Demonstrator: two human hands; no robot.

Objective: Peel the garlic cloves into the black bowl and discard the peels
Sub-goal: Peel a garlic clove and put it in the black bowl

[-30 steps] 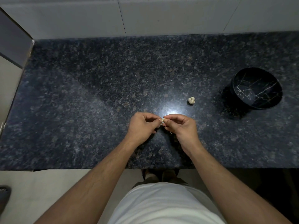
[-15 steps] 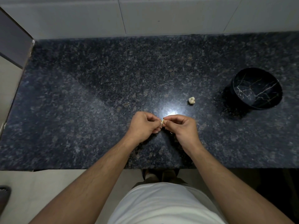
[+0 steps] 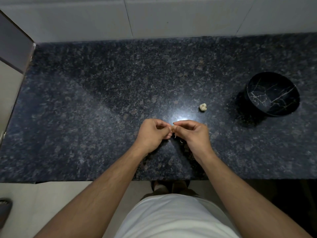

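Pale wall tiles [image 3: 96,16] run across the top of the frame, and below them spreads a dark speckled granite counter [image 3: 85,100], polished enough to throw back a bright glare at centre. Left of centre comes the left hand [image 3: 152,133], fingers curled in, thumb and forefinger pinching a small garlic clove [image 3: 173,128] just where the two hands meet. It's barely visible, a pale sliver between the fingertips, so whether the skin is off yet cannot be told. A clove like that looks light and firm, but its skin is papery and brittle, and the flesh likely turns tacky once bare, so the sensible hold is at the two ends, nails working the loose edge of the skin. Right beside it, the right hand [image 3: 193,133] is curled the same way, pinching the clove's other side. A few pale flecks [image 3: 175,136] lie on the counter just beneath the hands, probably shed peel, thin and easily blown about. Further right and a little up sits the remaining garlic cluster [image 3: 203,107], knobbly and off-white, apart from the hands. Far right stands the black bowl [image 3: 272,93], round, glossy, veined with thin white marbling; no cloves can be made out inside it.
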